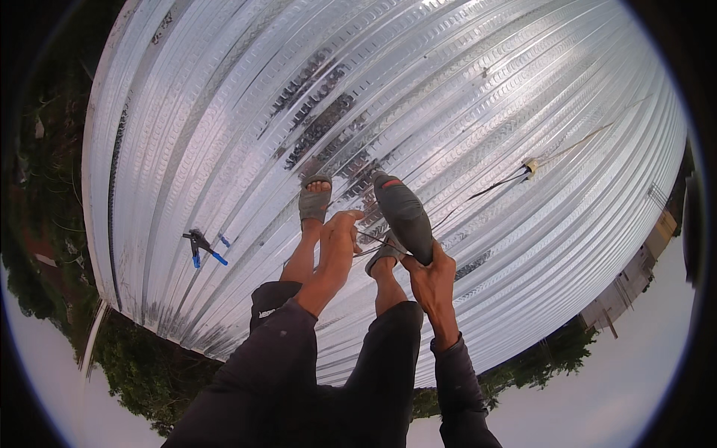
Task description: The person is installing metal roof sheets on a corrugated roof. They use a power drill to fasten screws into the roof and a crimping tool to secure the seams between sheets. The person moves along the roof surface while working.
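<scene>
My right hand [432, 276] is wrapped round the narrow lower end of a dark grey power tool [403, 213] with a reddish band near its top. Its exact kind is hard to make out. Beside it on the left, my left hand [340, 237] is closed, fingers bent toward the tool. A thin dark cord [373, 239] runs between the two hands at my left fingers; whether they grip it is unclear. Both hands are above my sandalled feet, which stand on the ribbed silver metal roof [224, 149].
On the sheets to the left lies a black hand tool with blue handles [200, 246]. To the right, a black cable [497, 185] meets a pale connector [529, 167], and a light cord leads away from it. Trees [149, 373] stand beyond the roof's edge.
</scene>
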`<state>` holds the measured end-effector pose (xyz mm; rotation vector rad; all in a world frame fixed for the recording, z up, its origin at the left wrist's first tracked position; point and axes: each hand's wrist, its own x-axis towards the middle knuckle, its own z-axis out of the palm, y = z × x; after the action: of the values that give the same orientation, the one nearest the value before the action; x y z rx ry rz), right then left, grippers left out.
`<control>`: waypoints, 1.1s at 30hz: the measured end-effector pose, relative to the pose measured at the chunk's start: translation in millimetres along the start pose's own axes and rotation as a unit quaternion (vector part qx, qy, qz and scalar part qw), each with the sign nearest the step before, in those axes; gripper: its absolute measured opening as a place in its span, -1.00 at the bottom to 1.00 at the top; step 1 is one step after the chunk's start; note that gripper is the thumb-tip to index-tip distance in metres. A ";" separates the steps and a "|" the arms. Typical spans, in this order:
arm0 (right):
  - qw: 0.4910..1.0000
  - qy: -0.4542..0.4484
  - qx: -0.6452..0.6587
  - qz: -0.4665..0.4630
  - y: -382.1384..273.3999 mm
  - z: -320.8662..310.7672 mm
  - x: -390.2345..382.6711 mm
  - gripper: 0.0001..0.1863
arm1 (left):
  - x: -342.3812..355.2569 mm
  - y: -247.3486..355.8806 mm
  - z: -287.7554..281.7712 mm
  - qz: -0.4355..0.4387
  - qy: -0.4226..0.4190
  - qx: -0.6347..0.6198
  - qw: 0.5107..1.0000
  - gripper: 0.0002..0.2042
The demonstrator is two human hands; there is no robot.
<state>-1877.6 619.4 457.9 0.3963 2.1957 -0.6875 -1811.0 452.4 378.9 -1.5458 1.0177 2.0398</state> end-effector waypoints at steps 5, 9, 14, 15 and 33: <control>0.982 0.083 0.164 0.046 -36.5 -66.7 -10.4 -0.63 | 55.5 66.0 12.7 0.037 0.022 0.074 0.996 -0.64; 0.933 0.038 0.334 0.130 -74.1 -123.3 -14.1 -0.59 | 95.0 128.1 39.6 0.026 -0.017 -0.033 0.999 -0.53; 0.907 0.008 0.409 0.104 -87.4 -171.5 8.2 -0.62 | 156.6 195.4 111.9 0.065 0.020 -0.046 0.997 -0.41; 0.905 0.010 0.416 0.091 -86.8 -179.9 16.7 -0.63 | 164.4 210.3 133.4 0.059 0.022 -0.043 0.997 -0.40; 0.892 0.056 0.433 0.119 -187.3 -423.5 161.3 -0.64 | 230.8 336.0 460.4 -0.048 -0.004 -0.118 0.992 -0.85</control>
<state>-2323.5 728.3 630.4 1.1538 1.7756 -1.5137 -2417.1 542.3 327.8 -1.6641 0.7036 2.1590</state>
